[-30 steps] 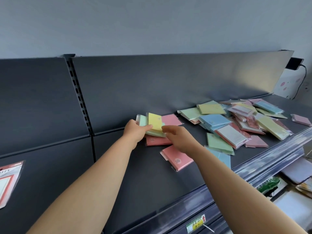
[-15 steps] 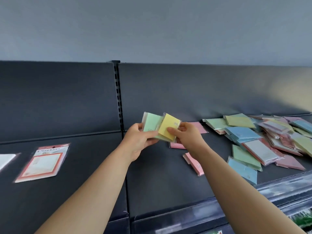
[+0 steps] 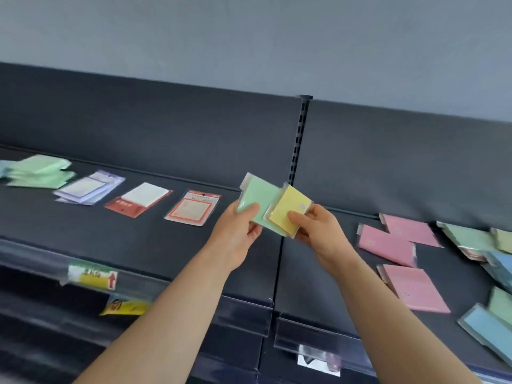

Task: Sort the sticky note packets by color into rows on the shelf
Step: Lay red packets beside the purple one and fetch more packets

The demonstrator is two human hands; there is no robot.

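Observation:
My left hand [image 3: 239, 234] grips a green sticky note packet [image 3: 257, 199] above the dark shelf [image 3: 138, 239]. A yellow packet [image 3: 289, 210] overlaps the green one, pinched by my right hand [image 3: 318, 231]. Both packets are held in the air over the joint between two shelf sections. Three pink packets [image 3: 386, 242] lie flat on the right section. Farther right a mixed heap of green and blue packets [image 3: 496, 253] runs off the frame edge. At the far left sits a stack of green packets [image 3: 38, 173].
On the left section lie a purple-edged packet [image 3: 88, 187], a red and white packet [image 3: 138, 199] and a red-framed packet [image 3: 194, 207]. A slotted upright [image 3: 300, 139] divides the back panel. Price labels [image 3: 92, 277] hang on the front rail.
Both hands lifted the green and yellow packets off the shelf and carried them left. The view swung left, so the heap moved to the right edge and the left section's items came into sight.

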